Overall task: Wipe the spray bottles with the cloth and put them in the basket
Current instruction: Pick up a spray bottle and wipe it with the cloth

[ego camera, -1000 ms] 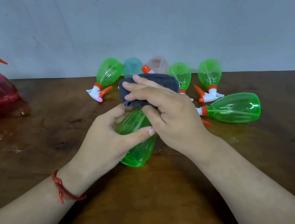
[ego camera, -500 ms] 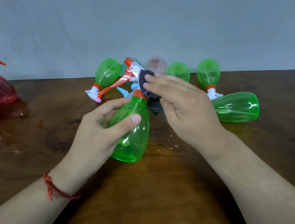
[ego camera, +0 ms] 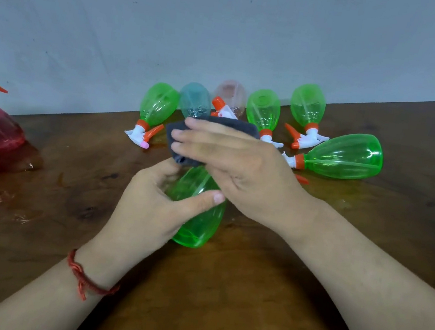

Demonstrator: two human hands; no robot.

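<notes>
Plastic, translucent green and teardrop-shaped: the spray bottle (ego camera: 199, 224) stands on the desk (ego camera: 246, 308), the left hand (ego camera: 154, 206) in a closed grip round its body. The right hand (ego camera: 241, 168) clamps a soft grey cloth (ego camera: 216, 124) over its head, uncovered half a second ago. Behind it six bottles (ego camera: 346, 156) crowd the wall (ego camera: 230, 26); open wood lies before it.
</notes>
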